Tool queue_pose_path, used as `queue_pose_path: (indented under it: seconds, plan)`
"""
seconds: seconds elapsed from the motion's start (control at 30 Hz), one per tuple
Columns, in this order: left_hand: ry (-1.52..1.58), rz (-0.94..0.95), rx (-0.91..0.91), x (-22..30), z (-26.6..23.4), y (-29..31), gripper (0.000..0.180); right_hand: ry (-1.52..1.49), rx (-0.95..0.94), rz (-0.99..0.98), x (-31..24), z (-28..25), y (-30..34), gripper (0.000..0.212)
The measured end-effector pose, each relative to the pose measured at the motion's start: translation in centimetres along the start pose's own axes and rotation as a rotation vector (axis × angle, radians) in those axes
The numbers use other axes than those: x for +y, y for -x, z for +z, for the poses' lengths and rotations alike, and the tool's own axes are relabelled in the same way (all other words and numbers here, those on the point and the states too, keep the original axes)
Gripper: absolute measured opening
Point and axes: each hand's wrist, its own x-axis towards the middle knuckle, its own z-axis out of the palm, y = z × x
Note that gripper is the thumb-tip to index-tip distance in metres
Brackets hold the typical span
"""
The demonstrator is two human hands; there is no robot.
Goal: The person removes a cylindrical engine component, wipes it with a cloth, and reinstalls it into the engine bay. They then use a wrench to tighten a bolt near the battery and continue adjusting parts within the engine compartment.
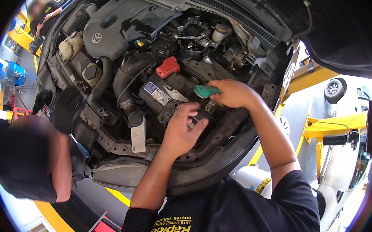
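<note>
My right hand [235, 93] is closed around a green thing [207, 91] above the right side of the car battery [153, 103]. Whether the green thing is a tool handle or a folded cloth I cannot make out. A flat silvery metal piece [174, 93] lies across the battery top, left of the green thing. My left hand [180, 131] hovers at the battery's near right corner, its thumb apart from half-bent fingers. Dark parts show between thumb and fingers, and any contact there is unclear. A red terminal cover [167, 67] sits at the battery's far side.
The engine cover [119, 28] and a thick black intake hose [127, 78] lie left of the battery. The front bumper [183, 176] runs below my forearms. A co-worker's black-gloved hand [68, 108] is at the left, near a blue-handled tool [81, 148]. A yellow lift arm [339, 122] stands right.
</note>
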Motion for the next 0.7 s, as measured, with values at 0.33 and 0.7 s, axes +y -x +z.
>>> queue_pose_path:
  seconds: [0.33,0.7]
  plan:
    - [0.839,-0.262,0.277,-0.5,1.1,-2.8,0.039,-0.779,-0.008,-0.256,0.4,-1.4,-0.8,0.029]
    - [0.579,-0.212,0.158,-2.3,1.2,-1.6,0.047,-0.720,0.501,0.088,9.3,2.7,-14.7,0.036]
